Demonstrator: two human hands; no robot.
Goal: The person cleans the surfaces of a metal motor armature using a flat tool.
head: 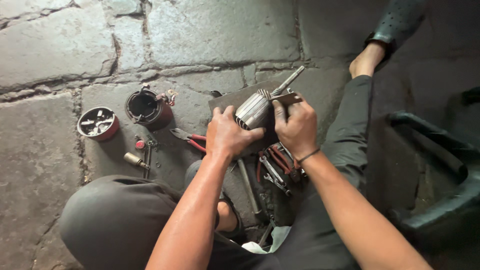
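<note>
My left hand [227, 134] is wrapped around the lower end of the motor armature [254, 111], fingers curled over its ribbed steel stack, gripping firm so it cannot roll. My right hand [296, 129] is closed on a flat brownish strip [286, 98], thumb pressing down, its edge laid against the armature's top near the shaft [289, 80]. The shaft points up and away from me, which keeps the winding end facing the strip. The armature rests over a dark flat slab [227, 101] on the stone floor [60, 45].

Just below my wrists: red-handled pliers [189, 138], a cluster of spanners [274, 170], a long steel rod [248, 186]; all within arm's reach.

Further left, the empty red motor housing [148, 108] stands open-end up, and a small red tin [98, 123] holds loose small parts, so nothing scatters across the cracks.
</note>
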